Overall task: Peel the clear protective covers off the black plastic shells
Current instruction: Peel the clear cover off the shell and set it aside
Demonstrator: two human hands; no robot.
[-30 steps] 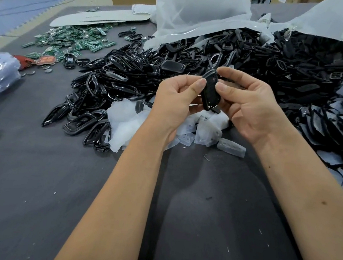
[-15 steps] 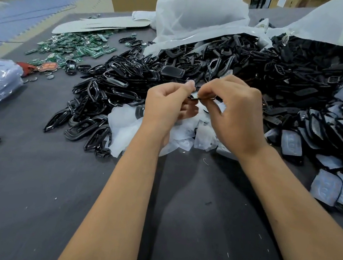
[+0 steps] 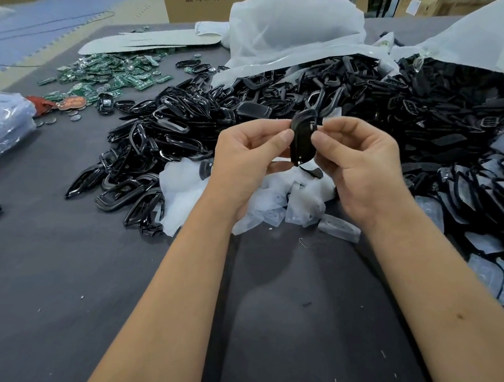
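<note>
Held shell: one black plastic shell point(image 3: 302, 137) is held upright, edge-on to the camera, above the middle of the desk point(image 3: 50, 294).
Left hand: the left hand point(image 3: 249, 156) is curled, and the shell's left edge is pinched by thumb and fingers.
Right hand: the right hand point(image 3: 360, 167) is curled, and the shell's right edge is pinched by its thumb and forefinger.
Cover on held shell: whether a clear cover remains on it cannot be told.
Peeled covers: a heap of clear covers point(image 3: 274, 199) is seen on the desk directly below the hands.
Frame pile: a pile of glossy black frames point(image 3: 163, 139) is spread left of the hands toward the far edge.
Covered shells: black shells with clear covers point(image 3: 496, 196) are stacked along the right edge.
Circuit boards: green circuit boards point(image 3: 114, 76) are scattered near the far left corner.
Bags: white plastic bags point(image 3: 293, 31) lie at the far edge, over the black parts.
</note>
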